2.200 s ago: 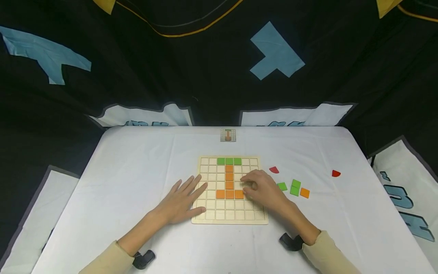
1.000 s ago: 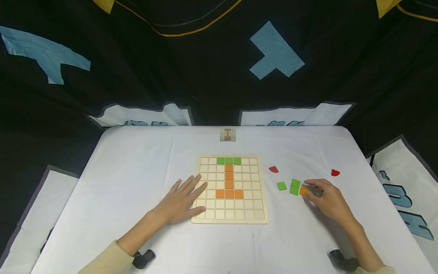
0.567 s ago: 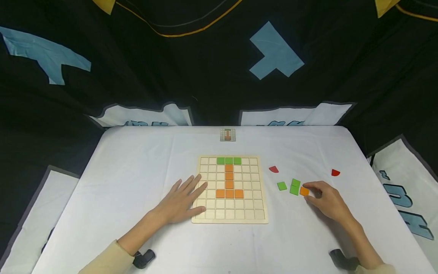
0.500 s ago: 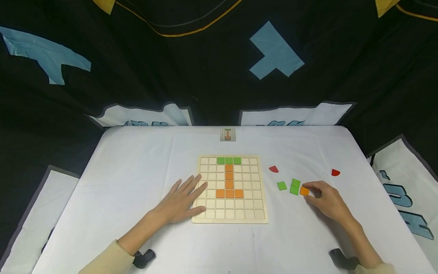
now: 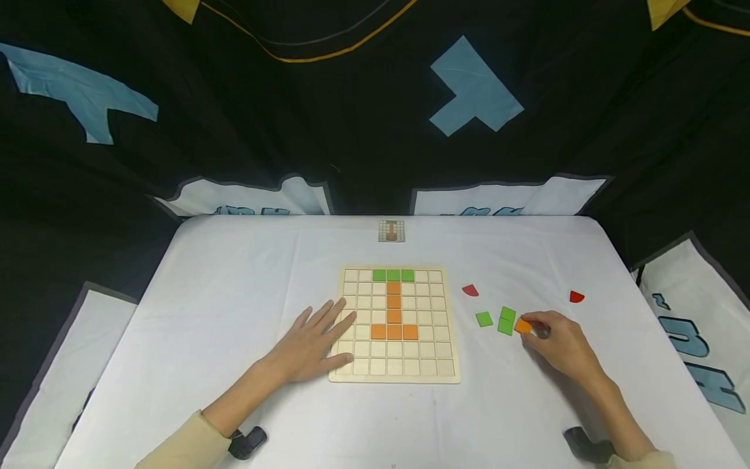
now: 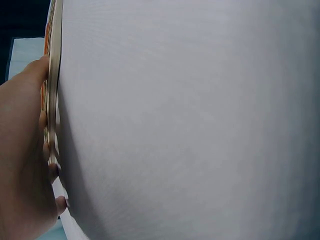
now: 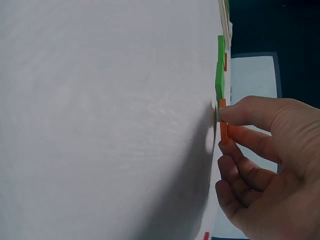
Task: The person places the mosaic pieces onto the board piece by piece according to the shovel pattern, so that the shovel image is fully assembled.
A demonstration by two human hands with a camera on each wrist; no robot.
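White table with two red quarter-round pieces, a small reference card near the far edge, and a black backdrop bearing light-blue shapes

**Three cameras, one table**

The head view looks forward and down from above the table and takes in all of it. The left wrist view lies very low and close, along the cloth, beside the board. The right wrist view is equally near. It shares the orange tile with the head view.
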